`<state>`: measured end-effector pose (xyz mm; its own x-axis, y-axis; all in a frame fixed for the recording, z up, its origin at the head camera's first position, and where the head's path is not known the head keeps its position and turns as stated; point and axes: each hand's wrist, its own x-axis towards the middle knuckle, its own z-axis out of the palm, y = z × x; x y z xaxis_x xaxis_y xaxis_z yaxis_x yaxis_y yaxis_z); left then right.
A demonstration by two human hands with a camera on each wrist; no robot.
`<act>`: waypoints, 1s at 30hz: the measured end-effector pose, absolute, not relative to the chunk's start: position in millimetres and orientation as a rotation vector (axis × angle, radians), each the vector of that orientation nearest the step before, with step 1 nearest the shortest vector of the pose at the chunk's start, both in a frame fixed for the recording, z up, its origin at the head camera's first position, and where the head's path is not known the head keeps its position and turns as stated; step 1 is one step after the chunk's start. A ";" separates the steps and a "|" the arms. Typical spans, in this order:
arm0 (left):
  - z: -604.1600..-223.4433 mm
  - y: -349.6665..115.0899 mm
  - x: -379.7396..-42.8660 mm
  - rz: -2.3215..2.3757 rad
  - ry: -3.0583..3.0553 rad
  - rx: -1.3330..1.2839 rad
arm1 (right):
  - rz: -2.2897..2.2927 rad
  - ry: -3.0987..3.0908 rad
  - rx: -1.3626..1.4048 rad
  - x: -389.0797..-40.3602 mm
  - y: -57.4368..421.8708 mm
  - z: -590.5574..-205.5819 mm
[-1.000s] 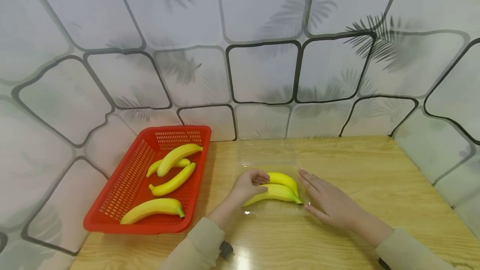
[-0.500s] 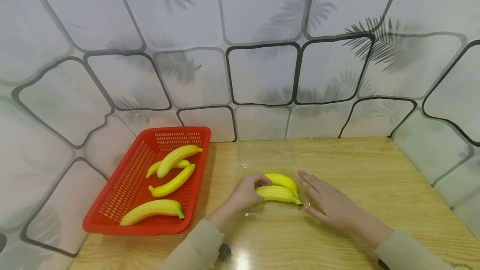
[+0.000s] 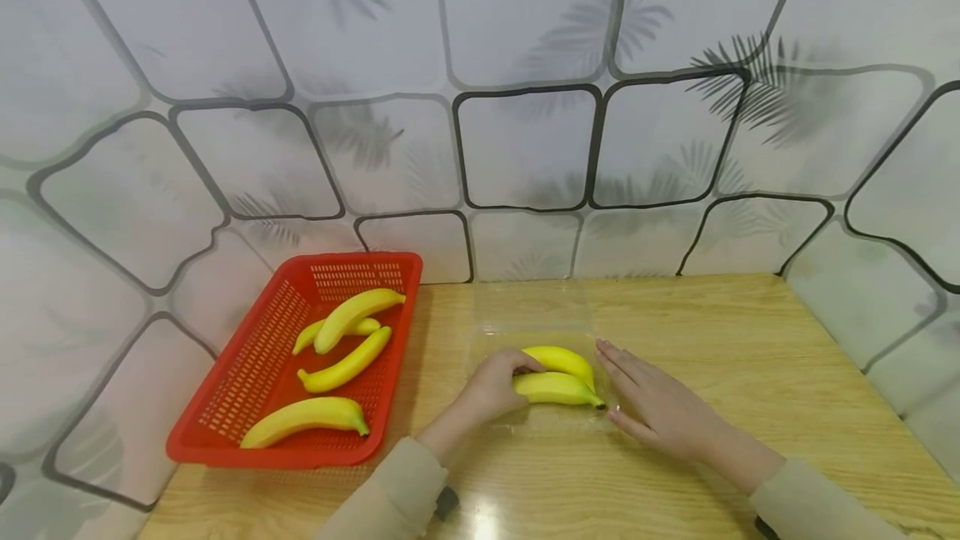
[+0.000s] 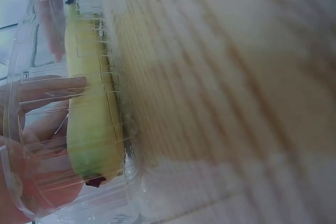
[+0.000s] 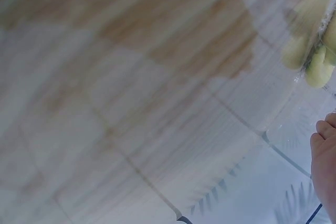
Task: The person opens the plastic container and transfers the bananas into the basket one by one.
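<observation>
My left hand [image 3: 491,386] holds the left end of the front yellow banana [image 3: 557,389], fingers over its far side and thumb at the near side. Behind that banana lies a second banana [image 3: 562,361], partly covered by my fingers. Both bananas are inside a clear plastic clamshell box, its lid [image 3: 532,304] folded back towards the wall. Through the see-through side in the left wrist view, the front banana [image 4: 92,103] shows beside my fingers [image 4: 55,85]. My right hand [image 3: 667,407] is at the box's right end, fingers straight.
A red plastic basket [image 3: 397,373] stands on the left with several bananas in it, among them a front one [image 3: 306,422]. The wooden table [image 3: 720,332] ends at a patterned wall [image 3: 525,148] behind and at the sides.
My left hand has lowered and closed around the front banana's left end, covering more of it. My right hand has stayed at the box's right end.
</observation>
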<state>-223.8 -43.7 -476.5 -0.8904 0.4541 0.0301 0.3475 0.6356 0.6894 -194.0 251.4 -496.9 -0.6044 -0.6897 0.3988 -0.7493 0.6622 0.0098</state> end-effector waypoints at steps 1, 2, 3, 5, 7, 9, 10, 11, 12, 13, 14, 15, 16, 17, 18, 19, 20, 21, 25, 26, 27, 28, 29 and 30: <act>-476.5 -43.6 -223.4 1.092 2.710 0.667 | 0.222 -2.509 1.136 -194.2 251.4 -497.0; -476.5 -43.5 -223.3 1.093 2.715 0.668 | 0.221 -2.507 1.137 -194.3 251.4 -497.1; -476.6 -43.4 -223.3 1.090 2.721 0.669 | 0.222 -2.506 1.138 -194.4 251.3 -497.1; -477.2 -43.3 -223.1 1.090 2.726 0.666 | 0.220 -2.505 1.137 -194.6 251.1 -497.3; -477.8 -43.3 -223.3 1.098 2.728 0.657 | 0.220 -2.503 1.138 -194.6 251.0 -497.4; -478.2 -43.3 -223.3 1.105 2.729 0.647 | 0.219 -2.501 1.138 -194.5 251.0 -497.7; -478.2 -43.4 -223.1 1.111 2.728 0.641 | 0.216 -2.501 1.138 -194.4 251.0 -497.9; -478.0 -43.4 -223.1 1.119 2.727 0.636 | 0.215 -2.501 1.138 -194.3 251.1 -498.0; -477.7 -43.3 -223.0 1.128 2.726 0.630 | 0.215 -2.501 1.137 -194.2 251.2 -498.1; -477.3 -43.2 -222.8 1.131 2.728 0.626 | 0.215 -2.502 1.136 -194.2 251.2 -498.1; -477.0 -43.1 -222.7 1.135 2.730 0.624 | 0.216 -2.504 1.134 -194.2 251.3 -498.1; -476.6 -43.0 -222.5 1.137 2.731 0.621 | 0.215 -2.509 1.132 -194.1 251.4 -498.1; -476.6 -43.0 -222.4 1.137 2.731 0.621 | 0.215 -2.510 1.131 -194.1 251.4 -498.1; -476.7 -42.9 -222.2 1.132 2.734 0.620 | 0.216 -2.511 1.131 -194.0 251.4 -498.1; -476.6 -42.9 -222.0 1.125 2.736 0.619 | 0.218 -2.511 1.131 -194.0 251.4 -498.1; -476.6 -42.9 -221.7 1.117 2.738 0.617 | 0.218 -2.513 1.130 -194.0 251.4 -498.2; -476.8 -42.9 -221.5 1.110 2.740 0.623 | 0.218 -2.516 1.130 -194.1 251.4 -498.3; -476.7 -42.8 -221.3 1.098 2.744 0.627 | 0.216 -2.517 1.129 -194.2 251.4 -498.4; -476.1 -42.7 -219.9 1.066 2.754 0.643 | 0.220 -2.514 1.127 -194.6 251.3 -498.7; -476.1 -42.6 -219.6 1.060 2.757 0.648 | 0.218 -2.513 1.128 -194.8 251.3 -498.7; -475.8 -42.6 -219.3 1.054 2.760 0.650 | 0.217 -2.510 1.128 -194.9 251.3 -498.7; -475.8 -42.6 -219.1 1.049 2.762 0.650 | 0.218 -2.508 1.128 -195.0 251.4 -498.6; -475.6 -42.6 -219.0 1.041 2.767 0.649 | 0.218 -2.505 1.129 -195.1 251.4 -498.6; -475.6 -42.6 -219.0 1.033 2.771 0.651 | 0.218 -2.501 1.129 -195.2 251.5 -498.6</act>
